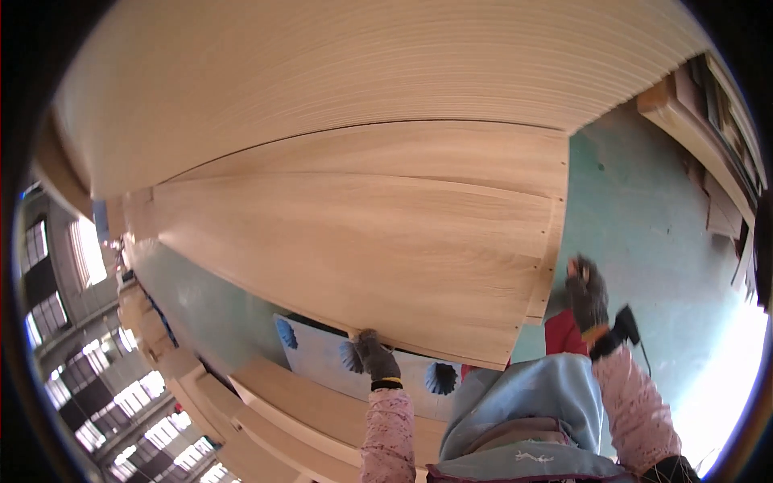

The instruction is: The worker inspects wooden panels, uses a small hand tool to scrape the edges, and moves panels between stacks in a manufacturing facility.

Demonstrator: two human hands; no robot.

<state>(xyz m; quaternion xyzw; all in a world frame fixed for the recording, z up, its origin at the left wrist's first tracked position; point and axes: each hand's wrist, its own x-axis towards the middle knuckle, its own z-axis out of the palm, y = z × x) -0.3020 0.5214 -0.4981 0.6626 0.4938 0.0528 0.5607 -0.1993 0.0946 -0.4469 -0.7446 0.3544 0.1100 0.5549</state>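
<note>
A long wood-grain panel (pixel 362 249) lies across the view, with small dark holes along its right end. My left hand (pixel 377 356), in a dark grey glove with a yellow cuff, closes round the panel's near edge. Off the panel's right end is my right hand (pixel 589 296), gloved the same way, with bare fingertips. Its fingers are curled in and apart from the panel. Whether anything small sits in them cannot be made out. A black device (pixel 622 326) with a cable is strapped at my right wrist.
A big stack of boards (pixel 386 64) with lined edges rises beyond the panel. More boards (pixel 692 129) lie at the far right on the green floor (pixel 636 201). Close by on the left are a white sheet with dark fluted round shapes (pixel 441 378) and wooden boards (pixel 306 402).
</note>
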